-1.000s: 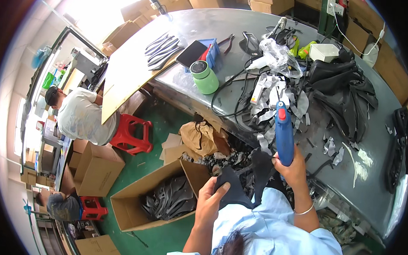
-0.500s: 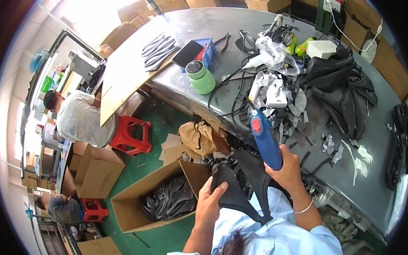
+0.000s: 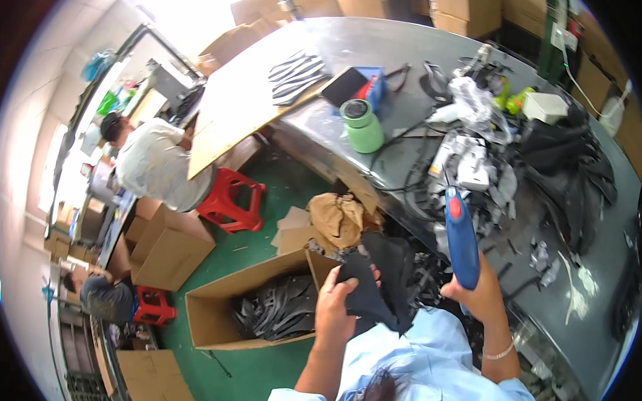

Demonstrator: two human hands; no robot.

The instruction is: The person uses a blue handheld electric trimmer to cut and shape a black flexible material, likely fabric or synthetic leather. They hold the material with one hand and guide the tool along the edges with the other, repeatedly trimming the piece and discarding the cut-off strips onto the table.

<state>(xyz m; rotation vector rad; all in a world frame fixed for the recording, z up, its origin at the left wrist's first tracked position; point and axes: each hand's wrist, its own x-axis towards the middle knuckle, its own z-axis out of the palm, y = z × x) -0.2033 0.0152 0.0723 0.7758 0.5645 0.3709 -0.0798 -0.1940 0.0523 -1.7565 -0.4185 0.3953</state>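
Observation:
My left hand pinches a black sheet-like piece between thumb and fingers, in front of my light blue clothing. Another dark panel hangs just beside it and looks joined to it. In my right hand is a blue hand-held power tool with a red button, its narrow tip pointing away from me over the table edge. The tool is apart from the black piece. A cardboard box of black strips stands on the floor left of my left hand.
On the grey table lie black pieces, scraps, cables, clear plastic, a white box and a green jar. A brown bag sits below. Two people sit at left on red stools.
The view has turned, so the surroundings sit farther right. My right hand with the blue tool has moved away from the black piece. That piece now hangs more bunched together from my left hand.

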